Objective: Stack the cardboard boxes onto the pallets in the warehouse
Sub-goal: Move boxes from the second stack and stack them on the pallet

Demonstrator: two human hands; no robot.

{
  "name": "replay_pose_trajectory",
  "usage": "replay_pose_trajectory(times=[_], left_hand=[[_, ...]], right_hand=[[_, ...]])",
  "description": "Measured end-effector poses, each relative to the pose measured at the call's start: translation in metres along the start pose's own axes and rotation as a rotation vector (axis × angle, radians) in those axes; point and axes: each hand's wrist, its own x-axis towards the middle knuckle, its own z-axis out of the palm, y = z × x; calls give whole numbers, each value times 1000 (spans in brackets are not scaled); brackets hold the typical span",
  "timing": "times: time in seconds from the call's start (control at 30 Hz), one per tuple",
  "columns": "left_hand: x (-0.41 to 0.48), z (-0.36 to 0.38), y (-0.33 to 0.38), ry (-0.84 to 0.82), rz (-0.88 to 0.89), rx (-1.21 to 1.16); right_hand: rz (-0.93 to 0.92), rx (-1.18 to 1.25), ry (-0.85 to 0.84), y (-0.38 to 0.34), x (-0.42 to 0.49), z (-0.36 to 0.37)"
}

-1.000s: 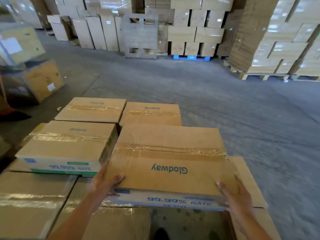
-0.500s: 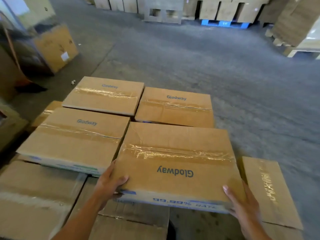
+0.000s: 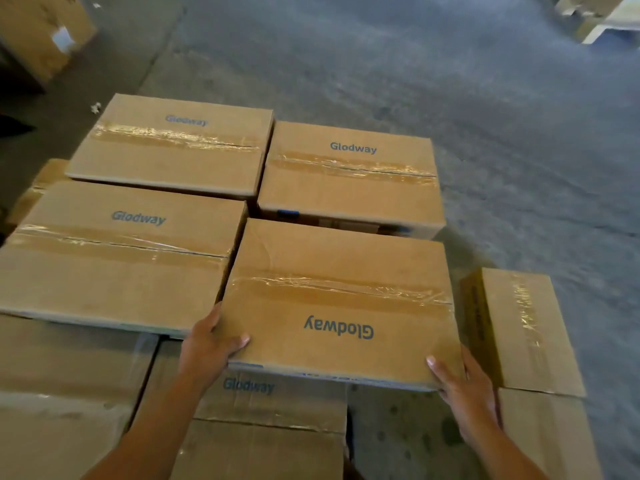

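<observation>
A grey concrete floor filled the upper part of the head view, seen from above and slightly blurred. On it, a low stack of brown cardboard cartons was spread across the lower left.

The held box was found at the near right of the top layer. It was sealed with clear tape, and its "Glodway" print was upside down to the viewer. Its left side lay against the near-left box, and its far edge was just in front of the far-right box. The far-left box completed the group of four. Whether the held box was fully set down could not be told; its near edge overhung a lower Glodway carton.

The left hand was clamped on the near left corner, the thumb laid flat on top and the fingers hidden down the side. The right hand was clamped on the near right corner in the same way, thumb on top and fingers out of sight along the side.

A narrow taped carton stood just beside the right hand. A large plain carton lay at the lower left. Another brown carton sat in the top left corner, well apart.
</observation>
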Motion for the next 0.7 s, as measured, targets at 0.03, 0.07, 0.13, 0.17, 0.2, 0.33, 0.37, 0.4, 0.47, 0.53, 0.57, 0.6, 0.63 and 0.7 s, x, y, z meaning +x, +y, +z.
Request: replay_pose_trajectory(times=[0.03,0.07,0.13,0.17,0.2,0.33,0.37,0.4,0.47,0.53,0.57,0.6,0.63,0.7], left_hand=[[0,6,0,58,11,107],[-1,12,2,124,18,188],[-5,23,4,259,10,191],[-7,28,7,318,-8,153],[-7,32,11,368,-39,104],[-6,37,21,466,-138,6],[-4,37,22,462,-117,16],[-2,37,22,452,-92,33],[2,36,25,426,-56,62],[6,35,29,408,-66,81],[7,34,30,398,-75,91],[7,33,30,386,-80,99],[8,33,30,376,-84,104],[9,30,29,377,-98,100]], right_hand=[[-4,-35,-5,-7,-4,1],[-13,-64,-10,-16,-9,3],[-36,-109,-16,-44,-25,8],[-43,-125,-9,-52,-27,10],[-53,-144,0,-58,-26,12],[-71,-163,-2,-68,-19,18],[-73,-163,-12,-70,-18,19],[-79,-166,-18,-71,-16,19],[-78,-162,-22,-76,-13,19],[-58,-154,-15,-78,-9,20],[-50,-150,-15,-79,-8,20],[-46,-148,-15,-78,-7,20],[-45,-150,-16,-78,-7,20],[-45,-159,-19,-77,-7,20]])
